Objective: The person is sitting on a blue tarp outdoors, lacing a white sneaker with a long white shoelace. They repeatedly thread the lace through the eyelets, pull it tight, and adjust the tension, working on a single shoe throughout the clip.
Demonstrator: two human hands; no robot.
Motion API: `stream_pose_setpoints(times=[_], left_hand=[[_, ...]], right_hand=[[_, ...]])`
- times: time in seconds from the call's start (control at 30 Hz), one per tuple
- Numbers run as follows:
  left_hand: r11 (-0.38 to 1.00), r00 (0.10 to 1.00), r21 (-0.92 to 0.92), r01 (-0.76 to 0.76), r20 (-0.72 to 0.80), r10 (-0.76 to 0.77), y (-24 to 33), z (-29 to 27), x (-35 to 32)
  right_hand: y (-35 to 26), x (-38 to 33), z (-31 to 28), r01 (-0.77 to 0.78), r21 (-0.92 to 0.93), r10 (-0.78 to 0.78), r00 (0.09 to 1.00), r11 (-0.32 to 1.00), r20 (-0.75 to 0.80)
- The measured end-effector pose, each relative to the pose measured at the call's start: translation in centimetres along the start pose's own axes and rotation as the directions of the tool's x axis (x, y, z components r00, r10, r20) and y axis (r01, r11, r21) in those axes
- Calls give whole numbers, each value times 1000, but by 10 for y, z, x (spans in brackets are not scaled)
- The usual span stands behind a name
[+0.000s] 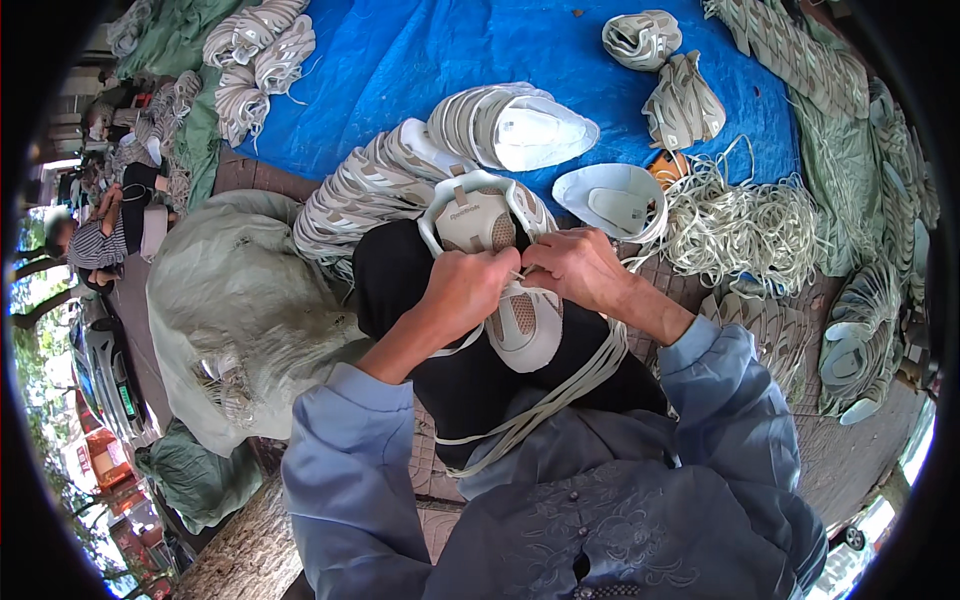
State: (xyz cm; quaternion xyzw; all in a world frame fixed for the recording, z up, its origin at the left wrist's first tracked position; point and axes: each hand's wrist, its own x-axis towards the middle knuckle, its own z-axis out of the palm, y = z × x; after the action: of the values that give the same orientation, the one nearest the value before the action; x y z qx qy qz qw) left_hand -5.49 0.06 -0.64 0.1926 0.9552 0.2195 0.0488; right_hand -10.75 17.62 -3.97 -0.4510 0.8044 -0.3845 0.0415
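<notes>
A white and beige shoe upper [528, 342] lies on my black-clad lap, toe toward me and tongue pointing away. My left hand [468, 291] is closed at the eyelet rows, pinching a white shoelace. Right beside it my right hand [581, 270] pinches shoelace too, fingertips bent over the upper's right side. The short piece of lace [518, 274] between the hands is partly hidden by the fingers. A bunch of loose white laces [560, 402] trails over my lap, below the upper and up toward my right hand.
Stacked uppers [370, 195] lie beyond my left hand, with another stack [535, 135] on the blue tarp [390, 60]. A single upper [607, 198] and a tangled lace heap [740, 225] sit to the right. A pale sack [250, 310] stands left. A person [100, 235] sits far left.
</notes>
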Motion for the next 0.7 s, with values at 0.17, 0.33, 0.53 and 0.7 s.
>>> stream_pose_setpoints(times=[0.17,0.33,0.53,0.7], left_hand=[[971,934,-184,155,-293,-205,0,-5,-4],[814,872,-533,231,-258,-416,12,10,-9],[434,766,-889,148,-175,-619,18,17,-16],[399,794,-913,80,-184,-580,26,23,-22]], right_hand=[[-4,8,6,-223,240,210,975,945,76],[-6,7,18,-295,354,293,954,888,60],[-16,18,1,-464,590,478,866,661,145],[-23,23,12,-221,514,292,955,829,-59]])
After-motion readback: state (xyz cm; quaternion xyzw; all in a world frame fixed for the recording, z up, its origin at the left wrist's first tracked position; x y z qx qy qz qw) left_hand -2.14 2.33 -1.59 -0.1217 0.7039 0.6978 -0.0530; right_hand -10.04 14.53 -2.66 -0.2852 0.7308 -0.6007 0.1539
